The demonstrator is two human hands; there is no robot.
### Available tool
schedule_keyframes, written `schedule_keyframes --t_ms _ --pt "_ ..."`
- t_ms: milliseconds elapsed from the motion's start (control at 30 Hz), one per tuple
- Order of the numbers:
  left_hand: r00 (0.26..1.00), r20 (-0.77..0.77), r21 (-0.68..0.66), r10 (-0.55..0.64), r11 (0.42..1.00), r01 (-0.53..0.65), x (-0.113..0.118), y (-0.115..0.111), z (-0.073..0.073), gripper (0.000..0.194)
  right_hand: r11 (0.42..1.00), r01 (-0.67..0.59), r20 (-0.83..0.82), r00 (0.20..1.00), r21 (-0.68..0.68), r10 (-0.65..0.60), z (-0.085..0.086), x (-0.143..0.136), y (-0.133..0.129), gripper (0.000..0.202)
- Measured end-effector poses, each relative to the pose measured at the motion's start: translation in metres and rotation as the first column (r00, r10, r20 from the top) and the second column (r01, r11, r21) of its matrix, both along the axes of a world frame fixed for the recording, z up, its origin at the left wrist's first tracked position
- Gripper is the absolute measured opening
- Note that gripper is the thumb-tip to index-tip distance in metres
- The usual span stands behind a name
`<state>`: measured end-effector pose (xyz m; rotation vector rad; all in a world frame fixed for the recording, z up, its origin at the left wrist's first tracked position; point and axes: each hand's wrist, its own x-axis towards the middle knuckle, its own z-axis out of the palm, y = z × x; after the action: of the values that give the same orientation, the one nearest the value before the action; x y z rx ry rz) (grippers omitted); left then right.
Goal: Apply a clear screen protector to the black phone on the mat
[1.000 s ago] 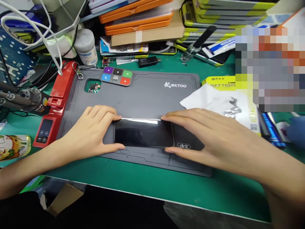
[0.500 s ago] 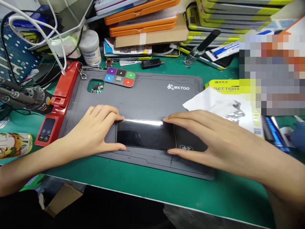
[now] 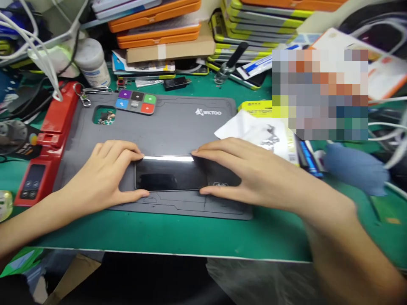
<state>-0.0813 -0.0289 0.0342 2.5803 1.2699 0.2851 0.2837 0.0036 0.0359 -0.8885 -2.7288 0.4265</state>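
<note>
The black phone [image 3: 169,173] lies at the frame's centre, between the left hand [image 3: 108,176] and the right hand [image 3: 246,171], each pinching its upper and lower edges.

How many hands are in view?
2: the left hand at the left end of the phone, the right hand at its right end. The pixelated patch at upper right may hide others.

Left grip [image 3: 110,174], right grip [image 3: 254,176] hold dark phone [image 3: 170,174].
</note>
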Motion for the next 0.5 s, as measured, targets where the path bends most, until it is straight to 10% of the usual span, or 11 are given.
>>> schedule_keyframes --t_ms 500 --pt "1.000 0.000 -0.005 0.026 1.000 -0.026 -0.0041 0.0073 0.0039 0.063 0.997 -0.013 -0.037 0.999 -0.070 0.010 0.0034 -0.0019 0.0066 0.061"
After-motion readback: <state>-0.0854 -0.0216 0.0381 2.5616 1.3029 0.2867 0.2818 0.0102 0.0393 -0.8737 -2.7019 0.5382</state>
